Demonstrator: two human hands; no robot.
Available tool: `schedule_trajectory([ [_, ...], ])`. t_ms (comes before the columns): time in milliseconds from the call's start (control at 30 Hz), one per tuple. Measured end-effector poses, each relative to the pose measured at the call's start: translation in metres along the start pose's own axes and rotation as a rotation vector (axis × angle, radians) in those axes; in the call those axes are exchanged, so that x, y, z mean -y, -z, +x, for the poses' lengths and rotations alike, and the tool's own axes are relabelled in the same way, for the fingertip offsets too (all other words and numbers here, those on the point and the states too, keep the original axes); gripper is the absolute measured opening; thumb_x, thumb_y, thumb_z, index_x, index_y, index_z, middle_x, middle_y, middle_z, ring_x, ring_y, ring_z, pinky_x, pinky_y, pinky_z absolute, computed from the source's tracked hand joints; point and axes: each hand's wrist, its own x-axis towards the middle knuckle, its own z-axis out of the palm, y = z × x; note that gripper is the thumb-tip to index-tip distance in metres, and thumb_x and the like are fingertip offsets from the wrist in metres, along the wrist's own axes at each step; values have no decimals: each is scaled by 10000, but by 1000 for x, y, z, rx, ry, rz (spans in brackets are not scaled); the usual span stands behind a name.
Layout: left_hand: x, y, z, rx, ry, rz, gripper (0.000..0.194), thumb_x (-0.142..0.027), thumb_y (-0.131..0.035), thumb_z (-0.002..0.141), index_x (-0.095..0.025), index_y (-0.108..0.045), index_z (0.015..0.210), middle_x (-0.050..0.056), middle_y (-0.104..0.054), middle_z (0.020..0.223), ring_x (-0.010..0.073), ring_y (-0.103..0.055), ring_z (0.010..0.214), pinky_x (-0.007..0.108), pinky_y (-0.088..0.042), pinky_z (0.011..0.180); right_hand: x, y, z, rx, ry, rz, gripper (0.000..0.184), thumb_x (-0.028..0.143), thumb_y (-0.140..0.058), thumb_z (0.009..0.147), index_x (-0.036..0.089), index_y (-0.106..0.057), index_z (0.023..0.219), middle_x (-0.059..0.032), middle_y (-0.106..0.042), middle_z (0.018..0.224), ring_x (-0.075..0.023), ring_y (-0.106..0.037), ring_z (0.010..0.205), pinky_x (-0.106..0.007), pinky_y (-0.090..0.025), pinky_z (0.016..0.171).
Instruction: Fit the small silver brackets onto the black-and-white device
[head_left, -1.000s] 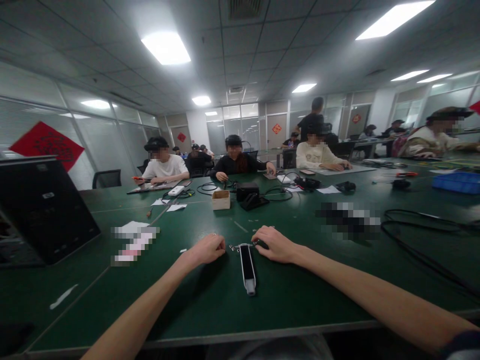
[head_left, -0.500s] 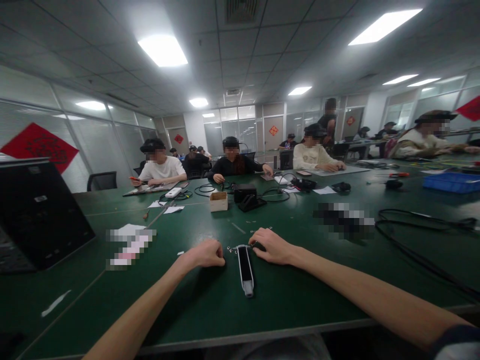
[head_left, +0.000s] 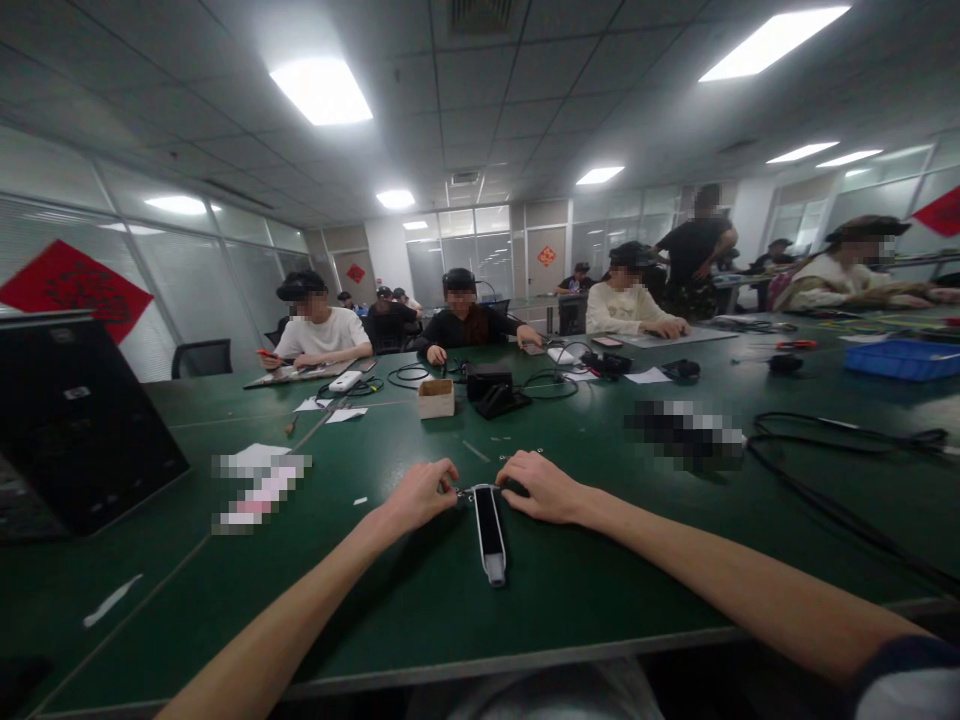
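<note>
A long black device with a silver frame (head_left: 490, 533) lies on the green table (head_left: 600, 570), pointing toward me. My left hand (head_left: 424, 492) rests at its far left corner, fingers curled in a pinch on a small metal part there. My right hand (head_left: 541, 485) lies at its far right corner, fingers curled down over a small dark thing I cannot make out. Tiny screws or rings (head_left: 517, 455) lie scattered just beyond the hands.
A black case (head_left: 75, 420) stands at the left. A small cardboard box (head_left: 436, 397) and a black unit with cables (head_left: 495, 390) sit mid-table. Black cable (head_left: 840, 480) loops at the right, with a blue tray (head_left: 904, 358) beyond. Several people work at the far side.
My left hand has slid right and forward to the device's corner and now pinches at it. The right hand has stayed at the other corner. The view shifted slightly.
</note>
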Motion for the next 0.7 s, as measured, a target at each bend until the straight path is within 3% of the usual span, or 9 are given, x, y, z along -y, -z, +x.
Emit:
schedule_trajectory([
  [400, -9, 6, -5, 48, -64, -44, 182, -281, -555, 845, -187, -681, 936, 10, -684, 856, 148, -592, 733, 226, -444, 669, -5, -6, 2, 17, -22, -3, 176, 262, -516, 900, 155, -639, 964, -73, -645, 937, -198, -564, 892, -349, -455, 798],
  [700, -6, -3, -2, 21, -116, -67, 174, -254, -546, 875, -189, -698, 926, 10, -693, 891, 160, -607, 809, 230, -422, 715, -8, -12, 2, -5, -9, -7, 155, 248, -520, 900, 158, -634, 953, -69, -641, 921, -196, -558, 905, -356, -443, 831],
])
